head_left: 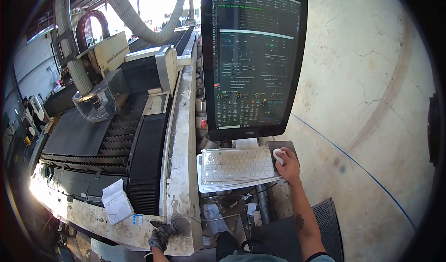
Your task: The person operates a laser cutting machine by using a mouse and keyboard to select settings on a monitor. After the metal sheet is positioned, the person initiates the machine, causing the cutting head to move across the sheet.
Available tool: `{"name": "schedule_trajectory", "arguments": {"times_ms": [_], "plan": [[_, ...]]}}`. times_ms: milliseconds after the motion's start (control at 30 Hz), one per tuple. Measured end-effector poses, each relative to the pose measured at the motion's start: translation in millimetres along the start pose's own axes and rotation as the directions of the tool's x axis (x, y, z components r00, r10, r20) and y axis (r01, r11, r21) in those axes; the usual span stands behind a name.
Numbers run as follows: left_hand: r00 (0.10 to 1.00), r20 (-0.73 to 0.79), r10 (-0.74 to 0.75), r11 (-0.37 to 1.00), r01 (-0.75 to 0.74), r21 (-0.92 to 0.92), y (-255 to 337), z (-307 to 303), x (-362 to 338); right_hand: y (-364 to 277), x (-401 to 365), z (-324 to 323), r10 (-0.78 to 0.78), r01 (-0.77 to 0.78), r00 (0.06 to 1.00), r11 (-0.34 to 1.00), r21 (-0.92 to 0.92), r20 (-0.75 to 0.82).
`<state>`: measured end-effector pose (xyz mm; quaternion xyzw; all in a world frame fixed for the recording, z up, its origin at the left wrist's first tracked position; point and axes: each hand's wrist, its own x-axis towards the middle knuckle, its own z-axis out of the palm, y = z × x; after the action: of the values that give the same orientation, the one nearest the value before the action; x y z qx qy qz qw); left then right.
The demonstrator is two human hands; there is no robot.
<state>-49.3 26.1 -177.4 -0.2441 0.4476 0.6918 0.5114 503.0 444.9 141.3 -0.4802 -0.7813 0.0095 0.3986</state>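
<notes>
My right hand (289, 167) is bare and curled over a white computer mouse (278, 156) on a dark mouse pad (291, 147). Just left of it lies a white keyboard (238, 164) under a clear plastic cover. Above the keyboard stands a tall monitor (255, 67) showing a dark software window with settings and a row of icons. My left hand (161, 234), in a dark grey glove, rests on the front corner of the pale machine frame (179, 187), fingers spread on the metal. A folded white paper (117, 201) lies on the frame to its left.
A flatbed cutting machine with a slatted bed (118, 141) fills the left, a dark metal sheet (76, 132) on it beneath the cutting head (97, 101). A ribbed hose (139, 20) hangs above. A blue cable (357, 162) crosses the floor at right. Another person (35, 113) is far left.
</notes>
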Motion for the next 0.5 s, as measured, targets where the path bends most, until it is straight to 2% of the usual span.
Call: {"name": "schedule_trajectory", "arguments": {"times_ms": [67,167,300,367,500], "plan": [[0.999,-0.049,0.022,0.990,-0.015,0.137,0,-3,0,1,0,1,-0.016,0.016,1.000,1.000,-0.004,-0.007],[1.000,-0.009,0.024,0.992,-0.022,0.127,0,-10,8,2,0,1,0.006,-0.006,1.000,1.000,-0.001,-0.002],[0.999,-0.035,0.005,0.993,-0.001,0.120,2,-13,15,2,-1,2,0.023,-0.023,1.000,1.000,-0.002,-0.003],[0.999,-0.047,0.014,0.945,0.002,0.327,4,-15,11,3,-1,2,0.012,-0.012,1.000,1.000,-0.003,-0.013],[0.999,0.046,0.007,0.967,-0.018,0.252,2,-17,12,3,-1,2,0.032,-0.032,0.999,0.999,0.008,0.010]]}}
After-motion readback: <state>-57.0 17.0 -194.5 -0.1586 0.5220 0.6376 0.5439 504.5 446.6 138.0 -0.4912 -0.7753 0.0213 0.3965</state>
